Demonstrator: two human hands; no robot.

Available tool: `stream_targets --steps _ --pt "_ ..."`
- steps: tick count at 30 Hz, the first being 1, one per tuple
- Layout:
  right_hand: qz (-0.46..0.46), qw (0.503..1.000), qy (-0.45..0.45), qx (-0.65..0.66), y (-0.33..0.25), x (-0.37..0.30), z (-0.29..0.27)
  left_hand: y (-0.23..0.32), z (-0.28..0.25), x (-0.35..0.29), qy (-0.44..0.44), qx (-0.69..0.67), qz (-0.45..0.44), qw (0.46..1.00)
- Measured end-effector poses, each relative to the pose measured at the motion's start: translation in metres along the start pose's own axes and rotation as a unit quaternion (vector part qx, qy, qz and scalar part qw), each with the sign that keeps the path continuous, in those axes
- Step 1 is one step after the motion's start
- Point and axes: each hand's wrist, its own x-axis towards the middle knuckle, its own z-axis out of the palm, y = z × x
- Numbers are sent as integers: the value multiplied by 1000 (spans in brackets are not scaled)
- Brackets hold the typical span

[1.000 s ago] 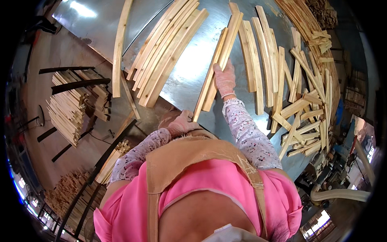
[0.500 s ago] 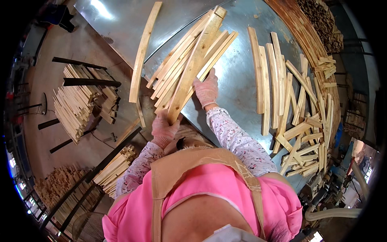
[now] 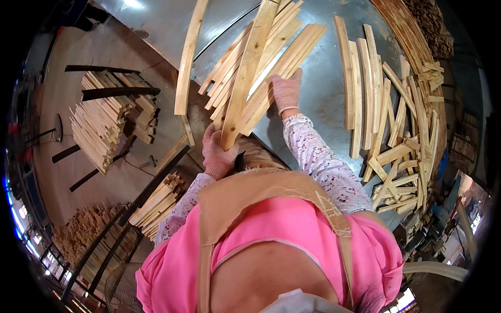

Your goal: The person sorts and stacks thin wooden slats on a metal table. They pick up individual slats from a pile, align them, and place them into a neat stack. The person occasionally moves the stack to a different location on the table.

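Both my hands wear pale pink gloves. My left hand (image 3: 216, 154) is closed round the near end of a long wooden strip (image 3: 250, 68), which lies slanting over a pile of other strips (image 3: 227, 78) on the metal table (image 3: 318, 94). My right hand (image 3: 287, 93) grips the right side of a bundle of wooden strips (image 3: 287, 70), its fingertips partly hidden by the wood. A narrow gap shows between this bundle and the rest of the pile. To the left, a single strip (image 3: 190, 57) lies apart, its near end jutting past the table edge.
More strips (image 3: 362, 88) lie on the table's right side, with a jumble of short pieces (image 3: 396, 182) nearer me. Left of the table stand a rack of stacked strips (image 3: 102, 120) and further stacks (image 3: 159, 203) beside dark metal bars. Long boards (image 3: 412, 36) edge the far right.
My right hand has shifted right with its bundle, which now fans away from the pile and shows wider. My left hand keeps its grip on the long strip. The whole view has tilted slightly.
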Motion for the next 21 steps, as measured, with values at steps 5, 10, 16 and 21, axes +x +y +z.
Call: stream_targets --steps 5,10,16,21 --pt "24 999 -13 34 -32 -17 -28 1 2 9 -47 -82 -222 970" --pt "-31 994 86 -67 -10 -4 -25 -6 -3 22 -74 -163 -263 948" --pt "-31 993 76 -85 -10 -6 -23 -7 1 30 -119 -542 -360 750" --pt "-77 996 13 46 -15 -6 8 29 -38 35 -124 -664 -348 650"
